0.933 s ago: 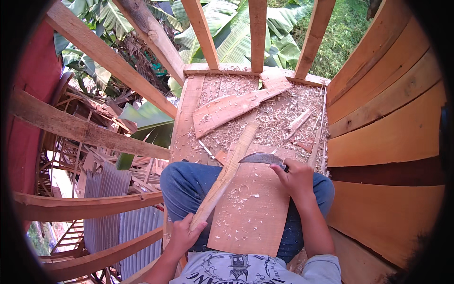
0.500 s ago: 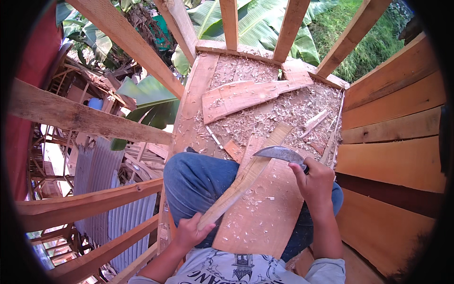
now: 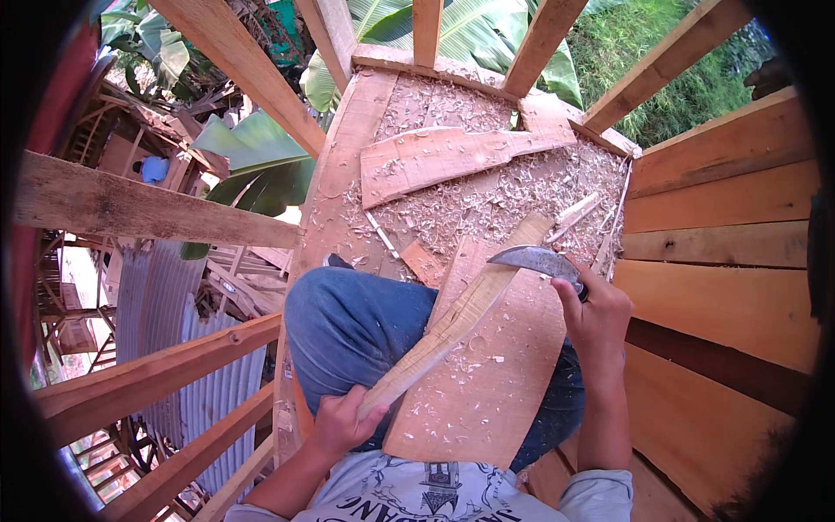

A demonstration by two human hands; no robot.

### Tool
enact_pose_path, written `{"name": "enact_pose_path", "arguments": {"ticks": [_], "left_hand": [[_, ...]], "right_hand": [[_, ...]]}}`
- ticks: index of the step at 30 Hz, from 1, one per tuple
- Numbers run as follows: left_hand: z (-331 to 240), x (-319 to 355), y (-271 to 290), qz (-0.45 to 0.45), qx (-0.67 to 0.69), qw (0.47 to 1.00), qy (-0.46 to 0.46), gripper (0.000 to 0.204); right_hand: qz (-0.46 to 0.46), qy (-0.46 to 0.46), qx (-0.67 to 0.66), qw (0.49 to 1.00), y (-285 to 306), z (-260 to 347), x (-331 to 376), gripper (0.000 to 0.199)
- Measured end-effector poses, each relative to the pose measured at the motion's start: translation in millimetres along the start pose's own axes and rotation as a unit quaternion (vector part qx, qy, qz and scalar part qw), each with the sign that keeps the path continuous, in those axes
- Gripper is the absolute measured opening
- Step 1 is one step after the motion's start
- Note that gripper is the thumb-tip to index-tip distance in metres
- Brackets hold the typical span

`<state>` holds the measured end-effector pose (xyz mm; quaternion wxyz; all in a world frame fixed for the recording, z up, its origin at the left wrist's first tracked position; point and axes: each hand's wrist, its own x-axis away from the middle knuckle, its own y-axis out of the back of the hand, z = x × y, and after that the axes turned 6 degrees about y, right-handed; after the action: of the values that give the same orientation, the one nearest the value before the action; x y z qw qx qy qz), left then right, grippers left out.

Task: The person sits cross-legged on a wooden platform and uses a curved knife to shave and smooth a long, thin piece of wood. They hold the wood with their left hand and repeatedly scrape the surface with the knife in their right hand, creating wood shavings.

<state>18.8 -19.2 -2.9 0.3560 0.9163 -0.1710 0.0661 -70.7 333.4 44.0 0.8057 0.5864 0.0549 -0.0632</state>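
Observation:
My left hand (image 3: 342,424) is closed round the near end of a long, narrow piece of wood (image 3: 457,324), which slants up and away to the right. Beneath it, a wide plank (image 3: 474,396) lies between my bent legs, dotted with small shavings. In my right hand (image 3: 596,309) is a knife with a curved blade (image 3: 532,258), its dark handle inside my fist. The blade crosses the far part of the narrow wood, its tip pointing left; whether the edge touches the wood I cannot tell.
A larger cut board (image 3: 435,161) lies on the shaving-strewn floor (image 3: 409,200) ahead. Near it are a thin white stick (image 3: 382,234), a small reddish offcut (image 3: 422,264) and a pale strip (image 3: 574,215). Wooden rails (image 3: 156,207) bound the left, a plank wall (image 3: 718,283) the right.
My right hand and the knife have shifted slightly right and toward the far end of the narrow wood. My left hand keeps its grip. The whole view has tilted a little.

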Motion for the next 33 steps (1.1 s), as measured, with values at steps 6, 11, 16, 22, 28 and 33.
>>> {"name": "enact_pose_path", "arguments": {"ticks": [6,11,16,22,28,33], "left_hand": [[4.6,-1.0,-3.1,-0.013,0.006,1.000,-0.020,0.031],[-1.1,-5.1,-3.7,-0.012,0.005,1.000,-0.015,0.030],[-3.6,-5.9,-4.7,-0.030,0.017,0.999,-0.018,0.030],[2.8,-3.4,-6.6,-0.027,0.031,0.999,-0.024,0.030],[0.0,-5.1,-6.8,-0.027,0.016,1.000,-0.002,0.032],[-6.0,-6.0,-5.4,-0.042,-0.009,0.999,-0.010,0.030]], "right_hand": [[0.007,0.005,-0.065,0.998,-10.1,10.4,4.2,0.050],[-0.001,0.036,-0.046,0.998,-10.9,19.2,7.9,0.048],[-0.037,-0.036,-0.015,0.999,-5.7,-15.2,-21.7,0.052],[0.039,0.111,-0.013,0.993,9.2,16.8,4.4,0.049],[0.004,0.017,-0.044,0.999,3.6,-10.1,-12.4,0.049],[0.015,-0.115,-0.182,0.976,-4.2,-4.2,-22.9,0.048]]}}
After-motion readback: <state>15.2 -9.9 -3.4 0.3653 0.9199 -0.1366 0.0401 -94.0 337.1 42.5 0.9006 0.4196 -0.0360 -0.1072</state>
